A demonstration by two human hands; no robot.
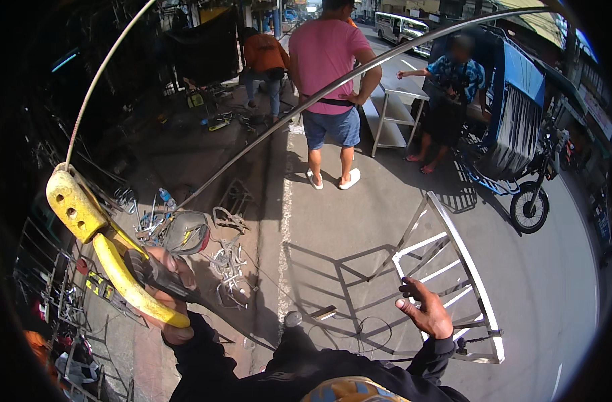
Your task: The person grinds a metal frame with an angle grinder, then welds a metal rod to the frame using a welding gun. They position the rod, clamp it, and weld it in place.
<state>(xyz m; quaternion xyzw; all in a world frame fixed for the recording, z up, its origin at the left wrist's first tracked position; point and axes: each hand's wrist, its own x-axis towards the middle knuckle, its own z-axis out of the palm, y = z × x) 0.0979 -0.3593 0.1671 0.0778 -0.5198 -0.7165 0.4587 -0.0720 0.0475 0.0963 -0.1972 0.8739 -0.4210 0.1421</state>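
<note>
My left hand is wrapped around a yellow welding electrode holder, with its long yellow lever and black cable on the near side. A thin welding rod is clamped in the holder's head and points up and away. On the right, my right hand hangs with its fingers apart and nothing in it. Just beside and behind it stands a slatted metal frame, light-coloured in the sun, tilted on the pavement. A dark clamp-like piece sits on the frame's lower right corner.
A long grey metal bar slants across the view. Scrap metal and tools lie left. Ahead, a person in a pink shirt stands near a metal shelf table; another person is beside a blue tricycle. Someone in orange bends farther back.
</note>
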